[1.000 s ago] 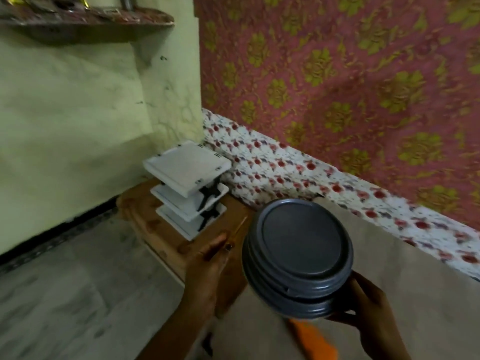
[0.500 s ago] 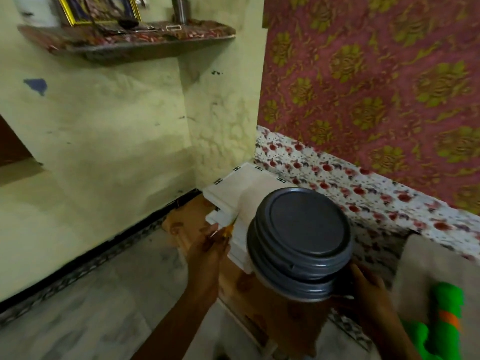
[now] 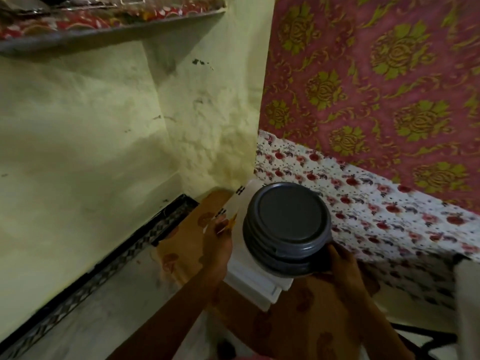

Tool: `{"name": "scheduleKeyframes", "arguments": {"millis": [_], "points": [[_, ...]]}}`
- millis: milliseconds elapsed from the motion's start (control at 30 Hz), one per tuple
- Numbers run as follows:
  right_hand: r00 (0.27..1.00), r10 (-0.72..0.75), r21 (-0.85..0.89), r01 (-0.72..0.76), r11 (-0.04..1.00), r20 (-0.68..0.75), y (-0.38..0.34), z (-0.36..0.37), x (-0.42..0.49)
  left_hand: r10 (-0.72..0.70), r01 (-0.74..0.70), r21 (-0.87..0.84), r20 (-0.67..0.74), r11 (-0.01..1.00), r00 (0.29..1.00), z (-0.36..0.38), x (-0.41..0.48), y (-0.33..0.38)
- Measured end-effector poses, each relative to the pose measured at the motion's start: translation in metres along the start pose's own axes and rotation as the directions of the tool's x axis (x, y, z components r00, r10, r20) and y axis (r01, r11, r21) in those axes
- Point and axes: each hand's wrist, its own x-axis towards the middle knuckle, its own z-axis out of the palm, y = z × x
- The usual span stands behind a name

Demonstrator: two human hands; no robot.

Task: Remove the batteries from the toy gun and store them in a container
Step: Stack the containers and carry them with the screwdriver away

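A round container with a dark grey lid (image 3: 287,224) is held up in front of me by my right hand (image 3: 342,266), which grips its lower right side. My left hand (image 3: 218,245) is just left of the container and pinches a thin orange-handled tool (image 3: 232,221) between thumb and fingers. The toy gun and the batteries are out of view.
A stack of white trays (image 3: 253,275) stands on a low wooden stool (image 3: 187,237) under the container. A floral-covered bed edge (image 3: 376,203) runs along the right. A pale green wall (image 3: 104,139) and a shelf (image 3: 109,19) are on the left, tiled floor (image 3: 104,320) below.
The view has swung left and forward; the green toy gun has left the frame. The container and both hands now hang over the white trays, closer to the wall corner.
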Motion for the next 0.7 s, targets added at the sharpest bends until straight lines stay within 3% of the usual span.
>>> {"name": "scheduleKeyframes", "arguments": {"millis": [167,267,367,533,700], "points": [[1.000,0.020,0.002,-0.020,1.000,-0.003,0.008,0.026,0.036,0.021,-0.019,-0.043,0.054,0.999,0.998,0.018,0.041,0.006],[0.996,0.070,-0.087,-0.075,0.993,-0.054,0.036,0.022,0.064,0.086,-0.090,0.037,0.105,0.995,0.991,0.023,0.056,0.003],[0.999,0.038,-0.028,-0.038,0.999,-0.015,0.025,0.041,0.052,0.138,-0.169,0.123,0.224,0.978,0.965,0.026,0.076,-0.008],[0.994,0.035,0.022,-0.033,0.999,-0.105,0.028,0.061,0.052,0.208,-0.306,0.193,0.405,0.932,0.890,0.027,0.104,-0.022],[0.987,0.076,0.048,-0.069,0.996,-0.143,0.029,0.070,0.054,0.204,-0.313,0.197,0.434,0.929,0.878,0.029,0.118,-0.034]]}}
